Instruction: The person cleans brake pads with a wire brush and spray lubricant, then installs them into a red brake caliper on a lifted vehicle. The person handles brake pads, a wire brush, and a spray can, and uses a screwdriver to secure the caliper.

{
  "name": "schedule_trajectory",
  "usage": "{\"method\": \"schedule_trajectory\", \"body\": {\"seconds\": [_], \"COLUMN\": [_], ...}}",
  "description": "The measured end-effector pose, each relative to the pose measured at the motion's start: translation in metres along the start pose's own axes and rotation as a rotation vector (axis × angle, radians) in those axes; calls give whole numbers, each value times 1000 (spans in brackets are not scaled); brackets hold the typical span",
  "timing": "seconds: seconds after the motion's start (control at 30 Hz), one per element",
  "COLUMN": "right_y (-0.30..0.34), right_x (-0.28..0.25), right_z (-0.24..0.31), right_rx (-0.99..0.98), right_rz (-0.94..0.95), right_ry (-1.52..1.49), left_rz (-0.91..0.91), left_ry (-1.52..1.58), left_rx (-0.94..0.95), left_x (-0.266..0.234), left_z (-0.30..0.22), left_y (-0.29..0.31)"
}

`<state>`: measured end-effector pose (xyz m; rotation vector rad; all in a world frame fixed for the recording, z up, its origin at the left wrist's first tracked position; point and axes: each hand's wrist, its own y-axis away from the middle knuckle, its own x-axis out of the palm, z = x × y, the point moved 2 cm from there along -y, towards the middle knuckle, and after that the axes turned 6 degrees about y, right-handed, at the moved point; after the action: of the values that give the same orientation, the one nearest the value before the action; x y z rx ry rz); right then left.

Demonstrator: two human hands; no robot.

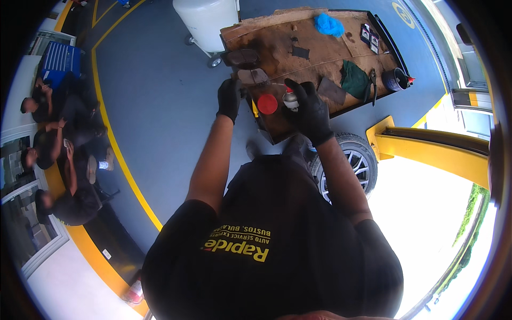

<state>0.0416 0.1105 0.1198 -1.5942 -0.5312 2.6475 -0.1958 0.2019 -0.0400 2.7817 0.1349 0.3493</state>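
Observation:
My right hand (312, 114), in a black glove, grips a spray can (290, 101) with a red top, a finger up by the nozzle. A round red lid (267, 104) lies just left of the can, beside a slim yellow object (255, 109). My left hand (229, 98), also gloved in black, is held at the table's left edge with its fingers closed; a small dark edge shows by its fingertips, too little to name. Two brake pads (252, 76) lie flat just beyond it on the brown-covered table (330, 53).
Farther along the table are a blue cloth (328, 25), a green cloth (356, 80), pliers (372, 85), small boxes (369, 38) and a dark tub (395, 80). A white tank (206, 24) on wheels stands behind. A wheel (346, 166) is at lower right; several people (69, 144) sit at left.

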Motion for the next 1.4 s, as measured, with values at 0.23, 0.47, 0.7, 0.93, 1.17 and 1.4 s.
{"method": "schedule_trajectory", "body": {"seconds": [0.23, 0.47, 0.7, 0.93, 1.17, 1.4], "right_y": [-21, -29, -36, -30, -12, -1], "right_x": [-5, -18, -31, -40, -24, -18], "right_z": [19, 19, 10, 13, -2, -20], "right_rx": [-60, -111, -58, -64, -117, 41], "right_rz": [25, -20, -87, -52, -39, 29], "right_ry": [11, 25, 34, 81, 107, 171], "left_rz": [13, -76, 21, 138, 178, 119], "left_ry": [-329, -711, -598, -827, -770, -392], "left_rx": [286, 409, 304, 650, 609, 127], "left_x": [12, 45, 54, 53, 46, 48], "left_z": [-13, -38, -51, -40, -21, -49], "left_y": [-5, 6, 13, 6, -7, 11]}}
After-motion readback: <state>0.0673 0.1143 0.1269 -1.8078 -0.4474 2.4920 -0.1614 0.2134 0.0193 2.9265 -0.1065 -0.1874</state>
